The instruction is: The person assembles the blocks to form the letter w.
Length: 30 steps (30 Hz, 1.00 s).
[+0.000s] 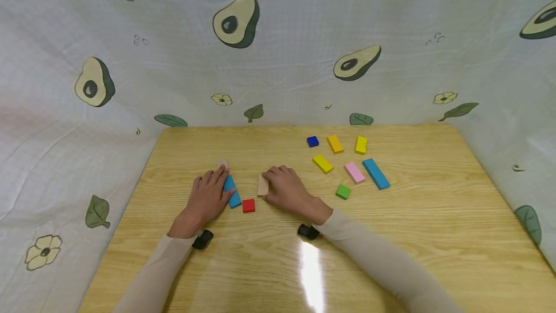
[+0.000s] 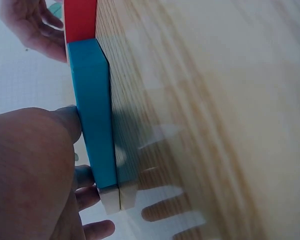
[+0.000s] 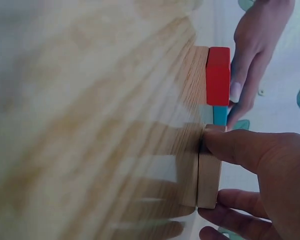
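My left hand [image 1: 207,194] rests with extended fingers on a long blue block [image 1: 231,192] lying flat on the table. Its thumb touches the blue block's upper edge in the left wrist view, and its fingertips reach a pale block [image 2: 109,200] at the far end. Close to the blue block's near end lies a red block [image 1: 248,206]. To the right, my right hand [image 1: 288,191] pinches a plain wooden block [image 3: 209,175] lengthwise, thumb on the near end and fingers at the far end. That wooden block stands a short gap right of the blue one.
Right of my right hand lie several loose blocks: green [image 1: 343,192], pink [image 1: 354,172], long blue [image 1: 376,174], yellow [image 1: 323,163], another yellow [image 1: 361,145], orange [image 1: 335,144] and dark blue [image 1: 312,141]. An avocado-print cloth [image 1: 295,23] hangs behind the wooden table [image 1: 434,216].
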Tool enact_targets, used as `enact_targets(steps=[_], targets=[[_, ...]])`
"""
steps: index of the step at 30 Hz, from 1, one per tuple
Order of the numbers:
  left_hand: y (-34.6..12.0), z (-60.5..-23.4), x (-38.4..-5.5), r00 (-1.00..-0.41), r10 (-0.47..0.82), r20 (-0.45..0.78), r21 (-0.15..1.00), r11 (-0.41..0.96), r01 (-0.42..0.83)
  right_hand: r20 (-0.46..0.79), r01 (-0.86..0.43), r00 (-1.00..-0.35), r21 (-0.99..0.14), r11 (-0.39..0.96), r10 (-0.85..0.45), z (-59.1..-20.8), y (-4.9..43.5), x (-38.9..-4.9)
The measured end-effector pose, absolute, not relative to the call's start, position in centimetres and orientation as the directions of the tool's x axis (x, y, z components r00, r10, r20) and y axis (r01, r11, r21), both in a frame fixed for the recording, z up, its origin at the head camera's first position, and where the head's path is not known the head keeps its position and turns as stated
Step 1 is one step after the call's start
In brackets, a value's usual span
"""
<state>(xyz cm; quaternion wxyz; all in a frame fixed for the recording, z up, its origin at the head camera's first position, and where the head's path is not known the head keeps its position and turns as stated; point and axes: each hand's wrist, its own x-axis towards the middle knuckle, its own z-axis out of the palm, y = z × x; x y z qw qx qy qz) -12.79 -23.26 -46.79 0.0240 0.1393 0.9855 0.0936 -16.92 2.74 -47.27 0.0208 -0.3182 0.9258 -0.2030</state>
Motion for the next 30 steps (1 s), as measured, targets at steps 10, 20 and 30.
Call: enact_targets(steps=[10, 20, 30], targets=[[-23.3, -46.8, -12.7, -0.959, 0.282, -0.01, 0.197, 0.941, 0.274, 0.089, -0.57, -0.808, -0.367, 0.735, -0.582, -47.1, 2.2, -16.2], [-23.3, -46.8, -12.7, -0.959, 0.283, -0.004, 0.194, 0.941, 0.276, 0.101, -0.578, -0.808, -0.325, 0.749, -0.58, -46.9, 1.7, -15.9], [-23.3, -46.8, -12.7, -0.959, 0.282, -0.007, 0.197, 0.941, 0.275, 0.067, -0.56, -0.817, -0.331, 0.759, -0.573, -46.3, 2.4, -15.9]])
